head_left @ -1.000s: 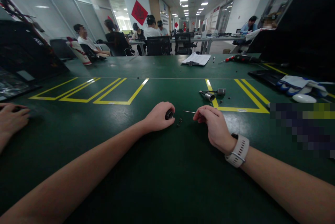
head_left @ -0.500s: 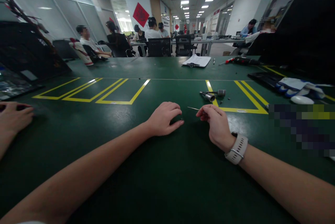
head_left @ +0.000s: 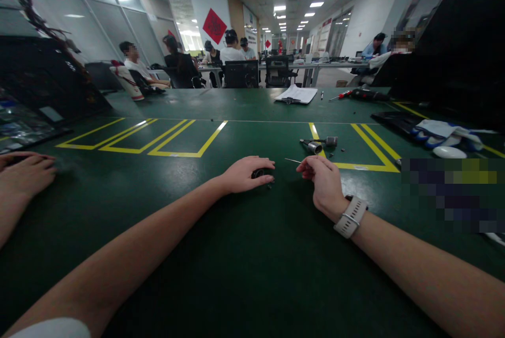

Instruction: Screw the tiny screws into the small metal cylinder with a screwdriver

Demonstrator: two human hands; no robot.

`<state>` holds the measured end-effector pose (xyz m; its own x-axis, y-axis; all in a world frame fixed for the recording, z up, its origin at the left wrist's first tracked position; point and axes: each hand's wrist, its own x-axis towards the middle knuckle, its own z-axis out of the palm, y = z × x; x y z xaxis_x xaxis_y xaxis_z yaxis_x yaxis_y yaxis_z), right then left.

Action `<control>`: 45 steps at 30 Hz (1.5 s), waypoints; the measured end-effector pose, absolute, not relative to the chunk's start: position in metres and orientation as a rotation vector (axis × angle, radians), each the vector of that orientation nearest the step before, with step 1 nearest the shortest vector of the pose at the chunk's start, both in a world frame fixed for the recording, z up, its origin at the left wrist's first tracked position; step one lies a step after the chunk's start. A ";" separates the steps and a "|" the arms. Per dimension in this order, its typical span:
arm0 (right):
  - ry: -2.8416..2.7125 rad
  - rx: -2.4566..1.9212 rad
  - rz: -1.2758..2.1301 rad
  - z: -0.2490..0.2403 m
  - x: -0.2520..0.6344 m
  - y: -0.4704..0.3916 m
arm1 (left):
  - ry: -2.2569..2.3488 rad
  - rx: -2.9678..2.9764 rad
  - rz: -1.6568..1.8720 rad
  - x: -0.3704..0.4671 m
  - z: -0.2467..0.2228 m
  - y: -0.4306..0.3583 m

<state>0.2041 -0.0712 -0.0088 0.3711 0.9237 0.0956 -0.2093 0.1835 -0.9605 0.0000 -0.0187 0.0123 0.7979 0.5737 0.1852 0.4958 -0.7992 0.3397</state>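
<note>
My left hand (head_left: 245,175) rests low over the table, its thumb and fingers curved around a black round part (head_left: 258,173) that shows in the gap between them. Several tiny dark pieces (head_left: 270,186) lie just below the thumb tip. To the right, my right hand (head_left: 323,182), with a watch (head_left: 351,217) on the wrist, pinches a thin metal rod (head_left: 292,160) pointing left toward the other hand. The fingers hide the rod's back end, so its exact kind cannot be told. Beyond the right hand lie metal cylinders with dark shafts (head_left: 315,146).
Yellow tape (head_left: 173,155) marks the green table (head_left: 244,254). A clipboard with papers (head_left: 296,94) and a red-black tool (head_left: 359,94) lie farther back. Gloves (head_left: 447,132) and a white mouse (head_left: 450,152) sit at right. Another person's hand (head_left: 27,175) is at far left.
My left hand has shifted slightly and flattened, and the black round part now shows between its thumb and fingers. The right hand keeps its pinch on the rod. The view has tilted a little.
</note>
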 end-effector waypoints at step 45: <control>-1.004 -1.031 1.593 0.012 0.207 -0.159 | 0.670 2.533 0.156 -0.016 0.049 -0.178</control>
<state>0.2074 -0.1589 0.0122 -0.1884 0.9692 -0.1585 -0.2755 -0.2071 -0.9387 -0.0162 -0.1784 0.0493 0.8715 0.4900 -0.0192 0.4313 -0.7474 0.5053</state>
